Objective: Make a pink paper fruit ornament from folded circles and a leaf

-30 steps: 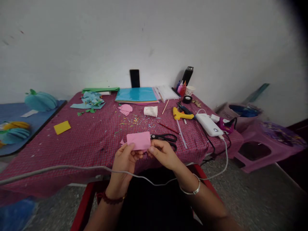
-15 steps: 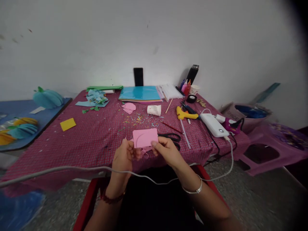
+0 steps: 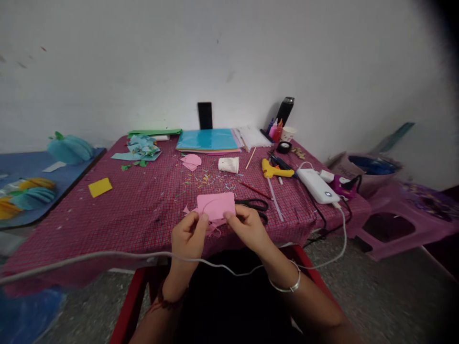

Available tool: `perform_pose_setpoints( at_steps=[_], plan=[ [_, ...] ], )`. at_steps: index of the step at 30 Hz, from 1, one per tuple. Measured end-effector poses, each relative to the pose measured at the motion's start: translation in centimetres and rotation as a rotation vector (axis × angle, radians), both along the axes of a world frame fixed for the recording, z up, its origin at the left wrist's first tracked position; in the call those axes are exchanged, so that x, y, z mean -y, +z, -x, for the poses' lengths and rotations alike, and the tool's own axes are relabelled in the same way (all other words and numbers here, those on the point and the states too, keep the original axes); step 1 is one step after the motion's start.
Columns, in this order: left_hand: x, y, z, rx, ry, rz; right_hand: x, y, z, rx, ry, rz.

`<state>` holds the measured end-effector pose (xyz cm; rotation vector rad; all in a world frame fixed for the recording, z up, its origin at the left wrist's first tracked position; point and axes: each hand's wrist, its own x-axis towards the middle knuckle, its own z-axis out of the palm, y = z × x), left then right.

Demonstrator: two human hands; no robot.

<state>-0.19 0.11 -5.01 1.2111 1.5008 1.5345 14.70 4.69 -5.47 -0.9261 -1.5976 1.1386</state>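
Against a pale wall [image 3: 143, 62], at a checked cloth [image 3: 143, 205] strewn with coloured bits [image 3: 206, 178]. Holding a pink card [image 3: 215, 205] up near the front edge, pinched at its lower left by the left hand [image 3: 188, 234] and at its lower right by the right hand [image 3: 250, 230]. With pink scraps [image 3: 216, 223] just below, scissors [image 3: 256, 205] beside the right hand, and beyond, a cup [image 3: 228, 165] on its side.

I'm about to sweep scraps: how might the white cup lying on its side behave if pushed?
The white cup would likely roll, its rounded side resting on the tablecloth. Its slight taper suggests a curved path. Its papery look suggests it's light and may dent.
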Motion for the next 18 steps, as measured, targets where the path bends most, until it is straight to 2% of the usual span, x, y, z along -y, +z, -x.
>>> perform_pose_setpoints(
  at_steps=[4, 8, 12, 18],
  plan=[
    [-0.5, -0.8, -0.4, 0.098, -0.003, 0.009, 0.0, -0.1, -0.1, -0.042, 0.018, 0.003],
    [-0.8, -1.2, -0.8, 0.27, -0.013, 0.018, -0.1, -0.7, -0.2, -0.147, 0.111, 0.043],
    [-0.9, -0.9, -0.9, 0.42, -0.026, 0.029, -0.4, -1.4, -0.3, -0.262, 0.189, 0.063],
    [-0.7, -0.1, -1.1, 0.521, -0.053, 0.058, -0.3, -1.5, -0.4, -0.293, 0.245, 0.078]
  ],
)
